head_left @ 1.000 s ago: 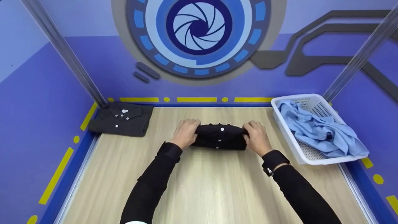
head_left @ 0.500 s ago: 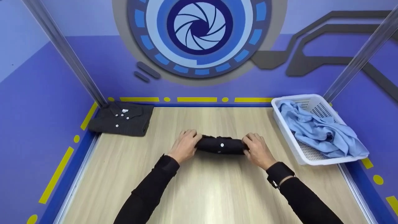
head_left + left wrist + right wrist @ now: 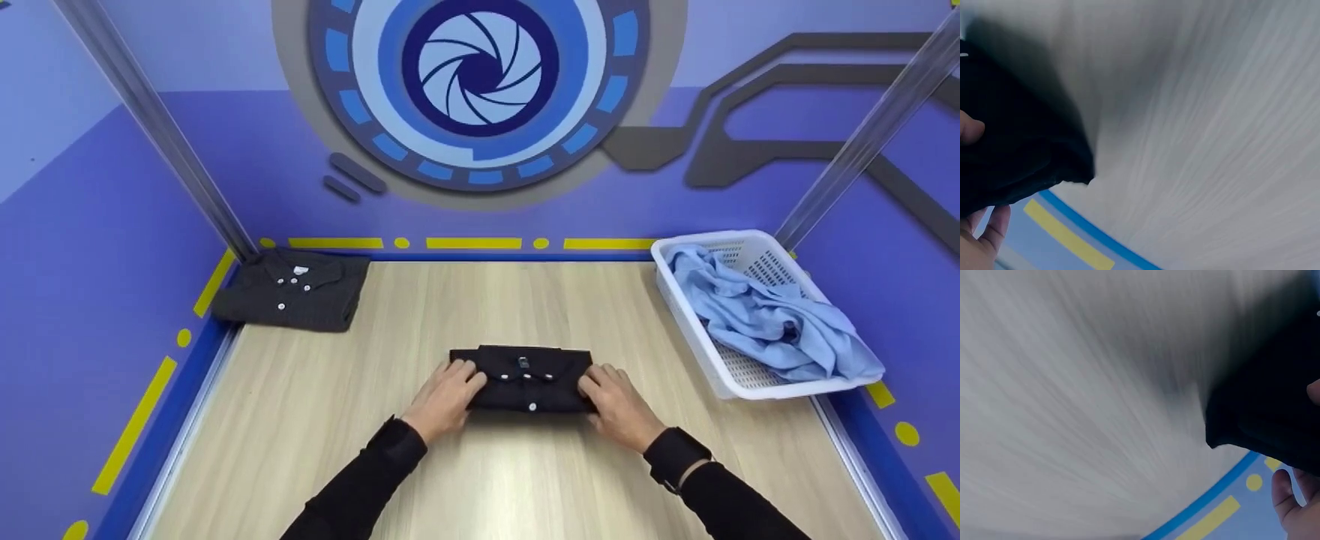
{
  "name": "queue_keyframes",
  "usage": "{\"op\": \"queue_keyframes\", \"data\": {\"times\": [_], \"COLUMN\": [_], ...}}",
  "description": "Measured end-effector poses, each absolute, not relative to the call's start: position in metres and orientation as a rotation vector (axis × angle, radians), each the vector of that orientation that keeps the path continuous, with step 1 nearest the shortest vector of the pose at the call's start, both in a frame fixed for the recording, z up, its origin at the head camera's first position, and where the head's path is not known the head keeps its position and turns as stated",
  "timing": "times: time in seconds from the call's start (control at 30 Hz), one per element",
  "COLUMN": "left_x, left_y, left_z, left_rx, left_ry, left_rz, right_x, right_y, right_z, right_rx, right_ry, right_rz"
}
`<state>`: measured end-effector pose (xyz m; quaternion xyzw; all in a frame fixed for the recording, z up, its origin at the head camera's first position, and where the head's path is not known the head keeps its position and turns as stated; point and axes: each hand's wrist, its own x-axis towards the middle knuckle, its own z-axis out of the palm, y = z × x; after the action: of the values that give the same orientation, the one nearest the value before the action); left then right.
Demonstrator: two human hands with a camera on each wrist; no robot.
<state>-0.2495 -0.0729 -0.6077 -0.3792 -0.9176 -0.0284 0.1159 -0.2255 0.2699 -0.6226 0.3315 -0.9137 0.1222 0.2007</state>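
Note:
A folded black shirt (image 3: 517,394) with white buttons and its collar facing up lies between both hands in the head view. My left hand (image 3: 446,397) pinches its left side, and my right hand (image 3: 621,409) pinches the right side. In the left wrist view the black cloth (image 3: 1010,129) sits between a thumb tip (image 3: 970,128) and the fingers (image 3: 996,228) beneath. The right wrist view likewise has the shirt (image 3: 1269,399) between thumb and fingers (image 3: 1283,492), its near edge raised off the table. Some fingertips are hidden by the cloth.
A dark grey folded shirt (image 3: 315,307) rests in the back left corner of the wooden table (image 3: 495,480). At the right, a white perforated basket (image 3: 724,375) holds a crumpled light blue garment (image 3: 787,322). Blue-purple walls (image 3: 202,202) bound the table.
Both hands have drawn the black shirt toward the person. Earlier it showed a narrow, curved front; now its collar and several buttons show. The grey shirt and basket have stayed put.

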Motion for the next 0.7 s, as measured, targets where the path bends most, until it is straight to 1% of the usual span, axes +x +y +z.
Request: {"op": "queue_keyframes", "data": {"times": [0.37,0.7], "left_x": [-0.224,-0.214], "left_y": [-0.081,-0.084], "left_z": [-0.639,-0.652], "left_rx": [-1.139,-1.176], "left_ry": [-2.692,-2.781], "left_rz": [-0.121,-0.121], "right_x": [-0.202,-0.187], "right_y": [0.267,0.266], "right_z": [-0.643,-0.655], "right_rx": [0.961,0.998], "right_ry": [-2.677,-2.794], "right_rz": [0.318,0.285]}}
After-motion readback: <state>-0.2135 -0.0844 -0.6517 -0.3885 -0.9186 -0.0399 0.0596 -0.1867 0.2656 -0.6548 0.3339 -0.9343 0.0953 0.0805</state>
